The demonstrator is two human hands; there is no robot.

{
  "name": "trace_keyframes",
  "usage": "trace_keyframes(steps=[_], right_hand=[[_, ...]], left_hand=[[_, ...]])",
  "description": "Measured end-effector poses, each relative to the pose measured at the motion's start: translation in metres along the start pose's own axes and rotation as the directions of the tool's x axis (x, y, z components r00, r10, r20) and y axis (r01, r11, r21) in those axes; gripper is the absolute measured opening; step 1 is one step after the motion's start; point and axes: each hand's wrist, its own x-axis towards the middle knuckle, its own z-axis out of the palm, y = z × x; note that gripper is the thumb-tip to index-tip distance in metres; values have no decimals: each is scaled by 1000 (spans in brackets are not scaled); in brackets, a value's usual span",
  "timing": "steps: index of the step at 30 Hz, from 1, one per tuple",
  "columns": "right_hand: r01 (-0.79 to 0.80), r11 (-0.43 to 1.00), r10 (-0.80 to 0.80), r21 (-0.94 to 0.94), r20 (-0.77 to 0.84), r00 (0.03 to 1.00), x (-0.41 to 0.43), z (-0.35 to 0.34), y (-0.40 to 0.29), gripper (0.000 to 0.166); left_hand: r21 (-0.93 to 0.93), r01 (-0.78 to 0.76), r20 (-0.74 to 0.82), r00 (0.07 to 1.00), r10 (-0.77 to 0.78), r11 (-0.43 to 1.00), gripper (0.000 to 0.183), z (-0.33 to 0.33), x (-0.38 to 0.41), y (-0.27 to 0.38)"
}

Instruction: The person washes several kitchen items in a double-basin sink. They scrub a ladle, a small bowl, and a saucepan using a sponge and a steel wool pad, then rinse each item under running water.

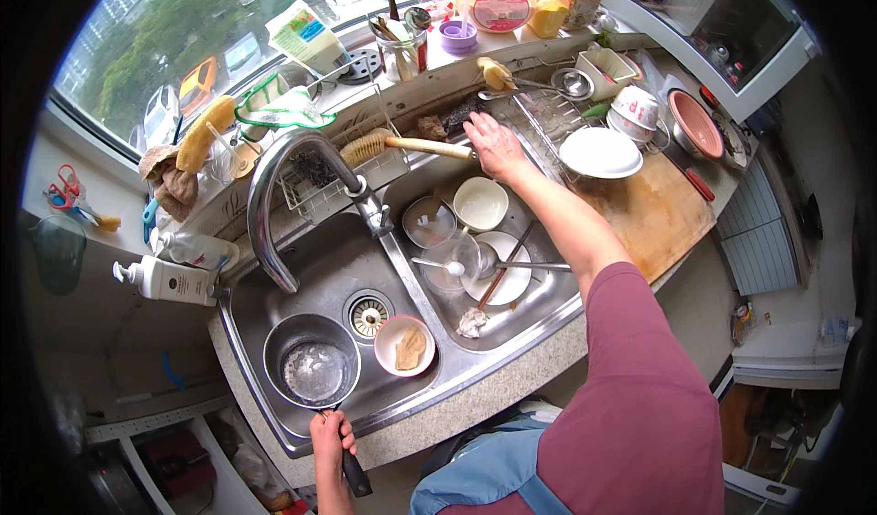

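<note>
My left hand [331,439] grips the black handle of a metal saucepan [314,361], which is over the left basin of a steel double sink. Beside the pan, a red-rimmed bowl [388,362] holds a tan sponge piece [410,349]. My right hand [495,146] reaches to the back of the right basin. Its fingertips are at a dark scouring pad [466,112]; whether they touch it or press on it, I cannot tell. A wooden-handled brush [425,146] ends just left of that hand. Below the arm, the right basin holds a cream bowl [481,203], a white plate [517,283], chopsticks and a ladle.
A curved faucet [257,206] arches over the left basin. Soap bottles [179,280] stand at its left. On the right are a wire rack [538,128], a white bowl [601,152], a wooden cutting board [661,217] and a red-handled utensil [699,184]. Jars line the windowsill.
</note>
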Motion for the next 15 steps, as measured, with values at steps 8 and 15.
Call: trace_keyframes(steps=[8,15], right_hand=[[172,984,-179,53,228,957,54,19,27,49],[337,941,-337,30,10,941,87,60,7,24]], left_hand=[[-33,64,-40,997,-65,997,14,8,-3,-5],[-67,89,-101,990,-95,994,15,18,-17,4]])
